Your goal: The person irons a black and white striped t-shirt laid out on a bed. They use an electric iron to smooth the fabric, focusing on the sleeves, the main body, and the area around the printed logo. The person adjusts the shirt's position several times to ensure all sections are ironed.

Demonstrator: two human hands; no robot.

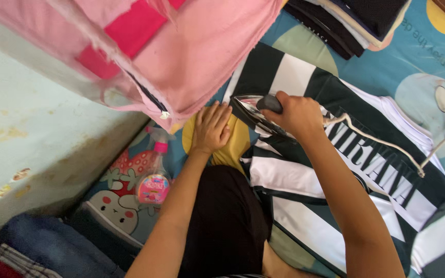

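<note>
Right hand fisted around iron handle, soleplate on striped shirt spread over mat. Left hand flat, open, holding nothing, just beside iron. I'd flag burn risk; cord could snag.

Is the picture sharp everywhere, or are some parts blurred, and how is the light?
Head view: soft, even light with no hard shadows; the pink cloth close to the camera is out of focus; the iron under the right hand is slightly smeared and shows a small glare on its metal; the left hand and the striped shirt look fairly sharp.
</note>
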